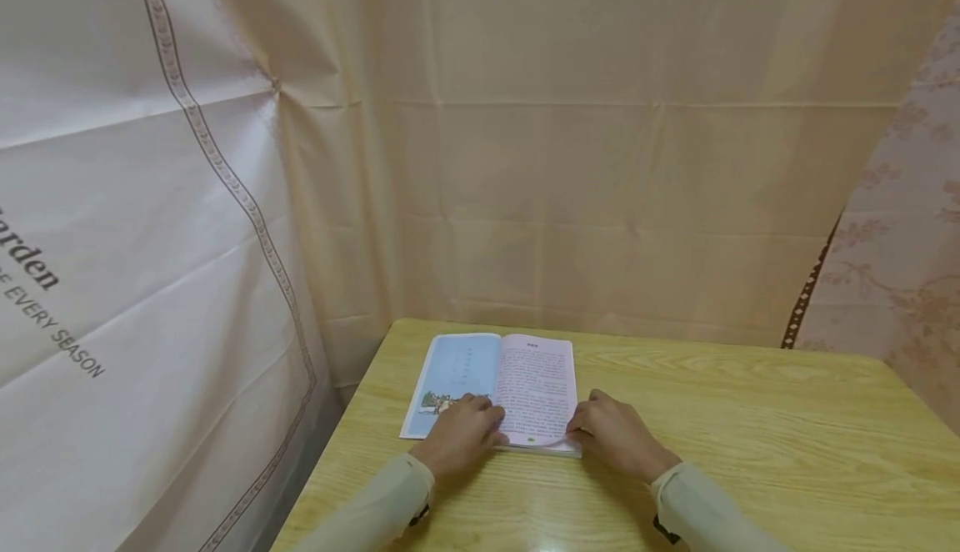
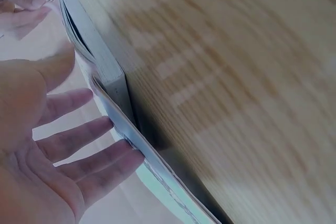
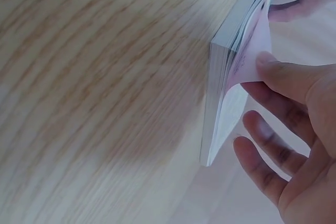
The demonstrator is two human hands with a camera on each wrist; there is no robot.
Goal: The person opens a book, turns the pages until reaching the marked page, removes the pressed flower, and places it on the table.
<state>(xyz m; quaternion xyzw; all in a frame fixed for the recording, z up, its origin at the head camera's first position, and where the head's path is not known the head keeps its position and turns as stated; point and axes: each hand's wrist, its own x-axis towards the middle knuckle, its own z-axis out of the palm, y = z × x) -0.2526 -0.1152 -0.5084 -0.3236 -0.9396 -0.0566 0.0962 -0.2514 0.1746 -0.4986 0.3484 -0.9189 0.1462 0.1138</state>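
Note:
An open book (image 1: 536,385) lies on the wooden table, with a blue illustrated left page (image 1: 461,360) and a pinkish right page full of printed text. My left hand (image 1: 463,435) rests on the lower part of the book by the spine. In the left wrist view its fingers (image 2: 86,140) spread fairly straight over the page. Between thumb and index finger, my right hand (image 1: 617,435) pinches the lower outer corner of the right page (image 3: 254,51). That corner curls up from the thick stack of pages (image 3: 212,114) beneath, while the other fingers stay loose.
The yellow wood-grain table (image 1: 720,419) extends to the right of the book. A beige curtain (image 1: 570,160) hangs behind its far edge. White printed cloth (image 1: 150,285) hangs at the left, and floral cloth (image 1: 900,260) at the right.

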